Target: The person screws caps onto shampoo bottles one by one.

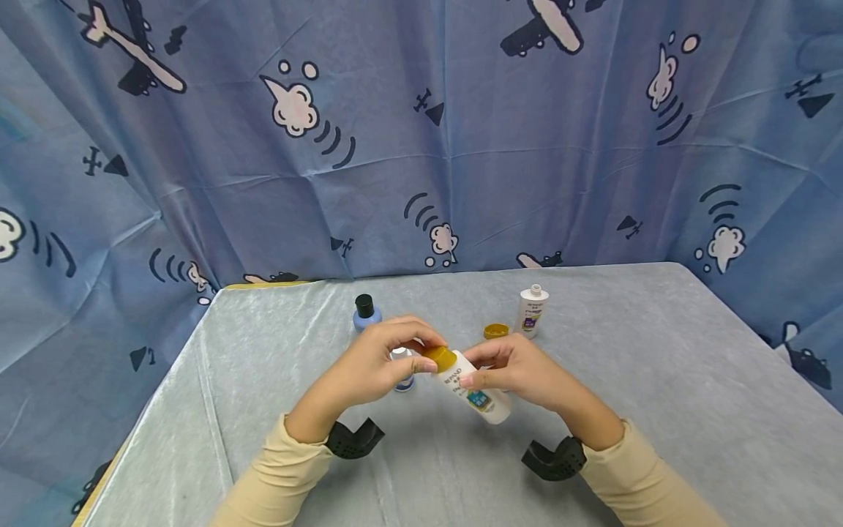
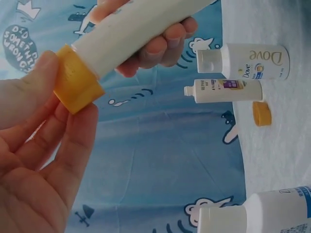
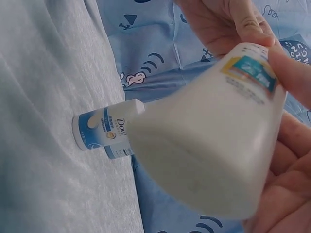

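A white bottle (image 1: 484,402) is held tilted above the table, its gold cap (image 1: 440,358) toward the upper left. With thumb and fingertips the left hand (image 1: 385,359) pinches that cap, which sits at the bottle's neck end in the left wrist view. The right hand (image 1: 520,369) grips the bottle's body, thumb on the label side and fingers behind. In the right wrist view, the base of the bottle (image 3: 209,141) fills the middle. Just beyond the right hand, an uncapped white bottle (image 1: 531,313) stands upright, and a loose gold cap (image 1: 496,331) lies beside it.
Behind the left hand stands a blue bottle (image 1: 366,315) with a black top. A white bottle (image 1: 403,383) is partly hidden by that hand. White Dove bottles (image 2: 272,60) (image 3: 104,126) also stand on the grey cloth-covered table (image 1: 658,351). A patterned blue curtain (image 1: 395,95) hangs behind.
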The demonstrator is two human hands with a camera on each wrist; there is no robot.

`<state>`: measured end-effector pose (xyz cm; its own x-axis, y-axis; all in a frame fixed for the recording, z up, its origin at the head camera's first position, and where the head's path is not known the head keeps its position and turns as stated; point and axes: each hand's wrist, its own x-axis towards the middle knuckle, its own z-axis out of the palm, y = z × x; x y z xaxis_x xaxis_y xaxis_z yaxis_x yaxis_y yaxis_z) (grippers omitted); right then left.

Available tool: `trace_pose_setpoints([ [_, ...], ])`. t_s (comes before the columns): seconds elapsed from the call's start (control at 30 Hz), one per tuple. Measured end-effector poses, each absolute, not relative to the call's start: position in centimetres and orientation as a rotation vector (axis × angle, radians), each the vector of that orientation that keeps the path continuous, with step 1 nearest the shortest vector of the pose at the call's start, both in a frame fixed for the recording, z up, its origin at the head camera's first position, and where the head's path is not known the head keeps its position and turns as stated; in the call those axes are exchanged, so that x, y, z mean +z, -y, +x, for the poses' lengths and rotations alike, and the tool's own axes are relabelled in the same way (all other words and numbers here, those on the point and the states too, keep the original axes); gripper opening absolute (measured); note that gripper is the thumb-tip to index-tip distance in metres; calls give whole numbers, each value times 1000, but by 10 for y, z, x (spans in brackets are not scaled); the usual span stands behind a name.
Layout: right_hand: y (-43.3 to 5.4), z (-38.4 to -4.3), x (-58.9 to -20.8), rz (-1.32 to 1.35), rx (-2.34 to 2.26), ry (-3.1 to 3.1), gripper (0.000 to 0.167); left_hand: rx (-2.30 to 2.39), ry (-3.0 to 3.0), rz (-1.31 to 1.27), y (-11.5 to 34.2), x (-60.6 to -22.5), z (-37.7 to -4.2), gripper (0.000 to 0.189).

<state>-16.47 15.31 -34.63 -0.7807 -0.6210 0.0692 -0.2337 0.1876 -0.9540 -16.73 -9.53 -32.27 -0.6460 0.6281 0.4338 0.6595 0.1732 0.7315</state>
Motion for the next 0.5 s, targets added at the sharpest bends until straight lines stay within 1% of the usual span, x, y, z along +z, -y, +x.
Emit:
trace_pose_setpoints([
  [0.3,-156,-166,-346,-811,-1607,-2034,35,-1497,2322,-1414,96,-324,-169,19],
  [0.4,-155,-165,-345,-799,-1620,-2108,35,-1564,2361,-1306,97,-324,-169,23],
  [0.5,-151,-161,-342,-760,-1652,-2273,32,-1685,2467,-1011,95,-325,-168,33],
])
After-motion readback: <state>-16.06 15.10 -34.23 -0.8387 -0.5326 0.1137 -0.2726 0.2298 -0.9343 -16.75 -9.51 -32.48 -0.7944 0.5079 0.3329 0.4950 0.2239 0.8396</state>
